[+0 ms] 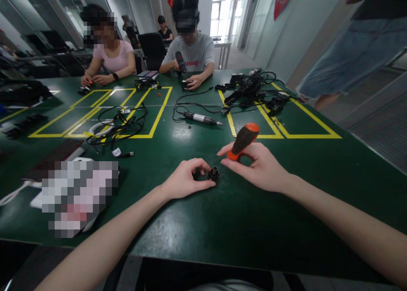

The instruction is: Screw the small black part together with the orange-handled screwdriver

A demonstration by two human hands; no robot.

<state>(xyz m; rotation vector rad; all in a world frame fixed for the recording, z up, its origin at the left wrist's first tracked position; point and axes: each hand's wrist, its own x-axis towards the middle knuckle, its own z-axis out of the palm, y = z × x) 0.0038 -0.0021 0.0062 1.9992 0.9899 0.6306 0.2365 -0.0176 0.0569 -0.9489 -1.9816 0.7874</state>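
Observation:
My left hand rests on the green table with thumb and fingers closed around a small black round part, which has a short metal-looking tube on top. In my right hand is a screwdriver with an orange and black handle, tilted with its thick end up and to the right. My fingers grip it near the lower end of the handle. Its shaft and tip cannot be made out. The right hand is just right of the black part, apart from it.
An electric screwdriver with a cord lies ahead on the table. Tangled black cables lie at the left and far right. A phone and a blurred package are at left. Co-workers sit opposite; one person stands at right.

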